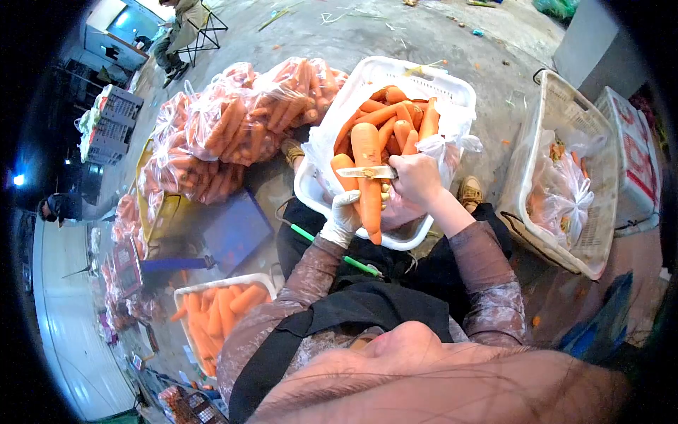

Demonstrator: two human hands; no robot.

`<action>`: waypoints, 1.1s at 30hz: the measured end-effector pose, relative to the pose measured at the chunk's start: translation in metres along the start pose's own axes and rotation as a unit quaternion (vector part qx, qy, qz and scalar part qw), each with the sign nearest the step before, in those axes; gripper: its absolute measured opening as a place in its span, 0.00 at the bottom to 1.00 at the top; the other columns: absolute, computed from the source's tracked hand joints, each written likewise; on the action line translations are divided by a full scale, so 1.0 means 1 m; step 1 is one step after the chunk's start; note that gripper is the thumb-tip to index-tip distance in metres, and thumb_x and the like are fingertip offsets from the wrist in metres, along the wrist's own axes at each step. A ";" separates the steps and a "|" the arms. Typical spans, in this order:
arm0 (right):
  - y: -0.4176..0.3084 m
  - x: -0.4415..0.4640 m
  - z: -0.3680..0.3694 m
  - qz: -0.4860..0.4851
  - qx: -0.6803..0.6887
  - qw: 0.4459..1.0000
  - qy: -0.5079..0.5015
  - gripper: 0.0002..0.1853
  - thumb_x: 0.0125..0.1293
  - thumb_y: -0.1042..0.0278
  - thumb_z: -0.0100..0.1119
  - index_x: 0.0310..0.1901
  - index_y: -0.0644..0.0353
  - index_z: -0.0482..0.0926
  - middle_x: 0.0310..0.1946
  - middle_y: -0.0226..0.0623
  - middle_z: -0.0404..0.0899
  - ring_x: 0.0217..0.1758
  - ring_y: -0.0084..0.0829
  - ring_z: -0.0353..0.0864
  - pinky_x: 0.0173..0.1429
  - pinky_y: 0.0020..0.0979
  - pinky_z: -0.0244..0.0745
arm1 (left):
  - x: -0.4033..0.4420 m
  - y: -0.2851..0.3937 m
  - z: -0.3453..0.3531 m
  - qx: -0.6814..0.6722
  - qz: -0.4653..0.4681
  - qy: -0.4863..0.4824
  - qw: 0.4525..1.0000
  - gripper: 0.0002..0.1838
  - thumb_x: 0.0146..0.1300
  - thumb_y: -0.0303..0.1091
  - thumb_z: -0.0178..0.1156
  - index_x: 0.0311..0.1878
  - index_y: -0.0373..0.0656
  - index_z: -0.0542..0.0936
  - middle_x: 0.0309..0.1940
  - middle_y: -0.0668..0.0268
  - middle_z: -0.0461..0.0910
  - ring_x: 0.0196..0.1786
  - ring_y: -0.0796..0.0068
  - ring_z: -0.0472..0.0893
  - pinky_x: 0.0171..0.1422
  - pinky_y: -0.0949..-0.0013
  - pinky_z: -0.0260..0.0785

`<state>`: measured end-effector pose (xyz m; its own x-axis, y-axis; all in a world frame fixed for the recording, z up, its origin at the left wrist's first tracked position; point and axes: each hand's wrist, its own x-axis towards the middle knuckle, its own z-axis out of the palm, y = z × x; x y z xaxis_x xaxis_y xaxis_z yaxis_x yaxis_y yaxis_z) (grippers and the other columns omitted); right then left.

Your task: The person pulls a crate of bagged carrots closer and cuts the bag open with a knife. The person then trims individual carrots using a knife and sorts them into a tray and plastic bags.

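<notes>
My left hand (343,213), in a white glove, is closed around a large carrot (366,145), with a second carrot (344,167) beside it. Across the large carrot lies a flat, pale, blade-like strip (385,172) with a brownish mark at its middle. My right hand (418,178) pinches the right end of that strip; whether it is a knife or a band I cannot tell. Both hands are over the near end of a white plastic crate (455,92), lined with clear plastic and heaped with carrots (402,131).
Clear bags of carrots (226,127) are piled at the left. A smaller crate of carrots (222,311) stands at lower left, near a blue panel (236,230). At right are a beige crate (597,212) holding a tied bag (565,198) and a white-and-red box (632,152). A person (185,32) sits at the back.
</notes>
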<state>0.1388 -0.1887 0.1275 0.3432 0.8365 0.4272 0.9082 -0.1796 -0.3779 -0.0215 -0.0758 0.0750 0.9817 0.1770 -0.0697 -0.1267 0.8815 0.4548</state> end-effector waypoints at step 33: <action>-0.023 -0.005 0.028 -0.019 0.082 0.987 0.138 0.08 0.56 0.68 0.58 0.24 0.57 0.71 0.19 0.38 0.75 0.23 0.38 0.78 0.27 0.37 0.71 | 0.019 0.028 -0.004 -0.245 0.205 0.111 0.941 0.25 0.60 0.34 0.60 0.60 0.37 0.66 0.55 0.55 0.73 0.60 0.58 0.71 0.68 0.52 0.62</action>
<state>0.1096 -0.1738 0.1107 0.3820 0.6643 0.6425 0.8786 -0.0455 -0.4753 -0.0072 -0.0459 0.0828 0.7894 0.5849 -0.1865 -0.5914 0.8060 0.0243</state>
